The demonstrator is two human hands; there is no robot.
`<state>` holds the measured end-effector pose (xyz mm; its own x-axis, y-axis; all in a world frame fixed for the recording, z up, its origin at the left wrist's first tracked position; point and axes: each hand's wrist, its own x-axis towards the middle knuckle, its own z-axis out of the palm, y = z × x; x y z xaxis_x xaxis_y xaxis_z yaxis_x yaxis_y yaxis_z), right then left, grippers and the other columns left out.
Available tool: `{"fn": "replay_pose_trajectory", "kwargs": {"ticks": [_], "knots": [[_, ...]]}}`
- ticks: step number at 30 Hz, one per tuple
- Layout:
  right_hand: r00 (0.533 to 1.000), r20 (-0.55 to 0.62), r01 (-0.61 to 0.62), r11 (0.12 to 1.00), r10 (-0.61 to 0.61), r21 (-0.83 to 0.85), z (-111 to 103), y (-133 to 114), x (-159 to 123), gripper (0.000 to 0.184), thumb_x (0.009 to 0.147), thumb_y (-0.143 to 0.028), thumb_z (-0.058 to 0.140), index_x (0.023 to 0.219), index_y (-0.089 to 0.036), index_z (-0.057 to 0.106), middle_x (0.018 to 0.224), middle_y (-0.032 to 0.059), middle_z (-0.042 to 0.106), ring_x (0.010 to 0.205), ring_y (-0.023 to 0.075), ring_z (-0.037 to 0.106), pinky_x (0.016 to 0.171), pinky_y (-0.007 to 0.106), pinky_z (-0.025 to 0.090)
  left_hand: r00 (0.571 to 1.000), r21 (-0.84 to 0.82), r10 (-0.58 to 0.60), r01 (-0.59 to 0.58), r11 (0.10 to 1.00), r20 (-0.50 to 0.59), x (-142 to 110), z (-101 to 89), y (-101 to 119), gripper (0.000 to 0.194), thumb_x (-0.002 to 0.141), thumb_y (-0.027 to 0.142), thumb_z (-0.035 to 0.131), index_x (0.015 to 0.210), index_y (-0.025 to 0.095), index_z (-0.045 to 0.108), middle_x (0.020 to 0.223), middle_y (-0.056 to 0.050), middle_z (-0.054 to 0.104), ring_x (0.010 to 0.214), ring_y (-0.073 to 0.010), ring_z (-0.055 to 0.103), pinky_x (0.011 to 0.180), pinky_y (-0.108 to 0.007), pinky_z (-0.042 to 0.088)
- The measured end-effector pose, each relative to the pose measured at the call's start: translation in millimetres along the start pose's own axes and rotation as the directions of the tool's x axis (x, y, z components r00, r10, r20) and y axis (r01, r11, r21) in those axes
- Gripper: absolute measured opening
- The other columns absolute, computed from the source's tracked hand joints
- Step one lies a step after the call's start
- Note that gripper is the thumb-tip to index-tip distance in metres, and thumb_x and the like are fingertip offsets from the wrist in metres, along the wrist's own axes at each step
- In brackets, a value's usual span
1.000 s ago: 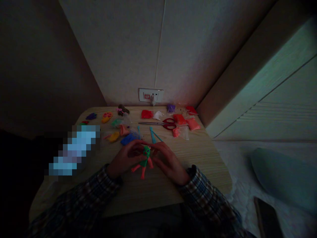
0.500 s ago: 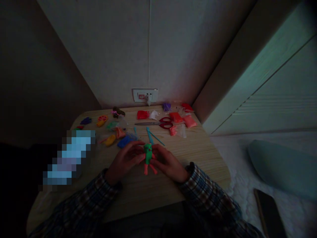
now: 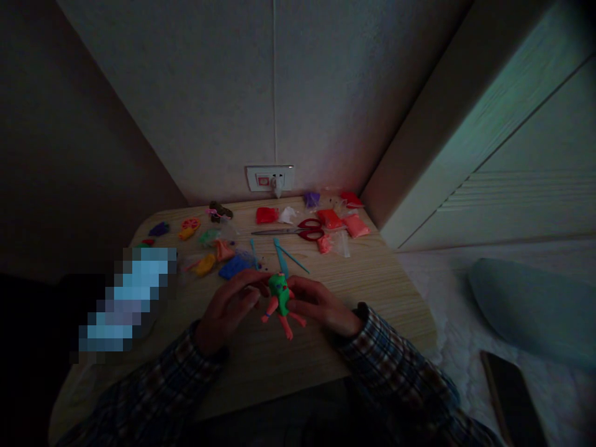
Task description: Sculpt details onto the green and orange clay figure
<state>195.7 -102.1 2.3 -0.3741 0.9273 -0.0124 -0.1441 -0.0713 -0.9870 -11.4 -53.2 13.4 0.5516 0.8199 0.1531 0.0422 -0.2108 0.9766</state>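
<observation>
A small clay figure (image 3: 283,302) with a green head and body and pink-orange arms and legs is tilted above the table, its legs hanging toward me. My right hand (image 3: 321,305) grips it from the right, thumb at the body and fingers behind. On the other side, my left hand (image 3: 231,307) has its thumb apart from the figure and its fingers spread; its index fingertip is close to the head, and whether it touches I cannot tell. Just beyond the hands lie blue modelling tools (image 3: 281,256) and a bag of blue clay (image 3: 234,267).
Red-handled scissors (image 3: 310,230) lie across the table (image 3: 372,298). Bags of red (image 3: 267,215), orange (image 3: 329,218) and pink clay (image 3: 356,226) are at the back. A blurred bright screen (image 3: 130,301) stands at left. A wall socket (image 3: 270,179) is behind; a dark phone (image 3: 514,397) lies right.
The clay figure has turned and tilted, first upright between both hands, now leaning with its legs toward the right. My left thumb has come away from it. The view has shifted slightly right.
</observation>
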Motion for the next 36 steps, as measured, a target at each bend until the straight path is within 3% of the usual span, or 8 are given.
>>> {"fn": "replay_pose_trajectory", "kwargs": {"ticks": [5, 10, 17, 22, 29, 36], "knots": [[1.000, -0.013, -0.005, 1.000, 0.006, 0.012, 2, -3, 0, 0.037, 0.082, -0.052, 0.066, 0.093, -0.017, 0.057, 0.080, -0.0015, 0.053, 0.065, 0.0106, 0.045, 0.057, 0.024, 0.038, 0.997, -0.068, -0.062, 0.058, 0.996, -0.049, 2, 1.1, 0, 0.033, 0.082, 0.046, 0.067, 0.104, 0.022, 0.069, 0.097, -0.008, 0.068, 0.091, -0.0242, 0.064, 0.079, -0.036, 0.054], [0.999, 0.024, -0.045, 0.999, 0.045, -0.026, 5, -3, -2, 0.035, 0.083, -0.048, 0.066, 0.093, -0.017, 0.056, 0.080, -0.0015, 0.053, 0.063, 0.0099, 0.044, 0.055, 0.023, 0.036, 0.993, -0.105, -0.112, 0.114, 0.988, 0.021, 5, -0.8, 0, 0.032, 0.074, 0.041, 0.076, 0.098, 0.020, 0.068, 0.098, -0.007, 0.067, 0.092, -0.0231, 0.064, 0.079, -0.033, 0.055], [1.000, -0.013, 0.011, 0.999, -0.012, -0.053, 2, -4, 0, 0.034, 0.084, -0.049, 0.065, 0.089, -0.017, 0.059, 0.083, 0.0005, 0.058, 0.079, 0.0146, 0.055, 0.072, 0.028, 0.044, 0.998, 0.027, 0.008, -0.009, 1.000, 0.058, 5, -3.0, -1, 0.026, 0.076, 0.038, 0.074, 0.092, 0.018, 0.067, 0.098, -0.008, 0.063, 0.086, -0.0201, 0.062, 0.070, -0.029, 0.054], [0.999, 0.047, -0.009, 0.999, 0.007, 0.042, 2, -2, 1, 0.034, 0.083, -0.050, 0.065, 0.090, -0.018, 0.056, 0.081, 0.0007, 0.064, 0.065, 0.0126, 0.058, 0.058, 0.026, 0.047, 0.989, 0.114, 0.110, -0.121, 0.986, 0.101, 5, -5.9, -2, 0.025, 0.079, 0.038, 0.071, 0.092, 0.018, 0.067, 0.095, -0.008, 0.064, 0.081, -0.0185, 0.061, 0.068, -0.028, 0.054], [0.990, 0.109, -0.099, 0.987, 0.086, 0.126, 2, 1, -1, 0.035, 0.078, -0.047, 0.072, 0.086, -0.017, 0.055, 0.075, -0.0008, 0.065, 0.051, 0.0091, 0.056, 0.050, 0.024, 0.046, 0.969, 0.202, 0.159, -0.197, 0.959, 0.192, 5, -9.4, -5, 0.027, 0.082, 0.042, 0.067, 0.093, 0.018, 0.071, 0.093, -0.009, 0.065, 0.078, -0.0189, 0.062, 0.070, -0.029, 0.053], [0.991, 0.074, -0.122, 0.984, 0.114, 0.131, 0, 3, -1, 0.036, 0.071, -0.043, 0.079, 0.084, -0.016, 0.059, 0.075, -0.0025, 0.060, 0.064, 0.0093, 0.054, 0.059, 0.023, 0.043, 0.965, 0.234, 0.149, -0.199, 0.952, 0.215, 1, -8.0, -2, 0.035, 0.083, 0.050, 0.065, 0.098, 0.020, 0.073, 0.096, -0.009, 0.067, 0.084, -0.0205, 0.063, 0.076, -0.031, 0.052]]}}
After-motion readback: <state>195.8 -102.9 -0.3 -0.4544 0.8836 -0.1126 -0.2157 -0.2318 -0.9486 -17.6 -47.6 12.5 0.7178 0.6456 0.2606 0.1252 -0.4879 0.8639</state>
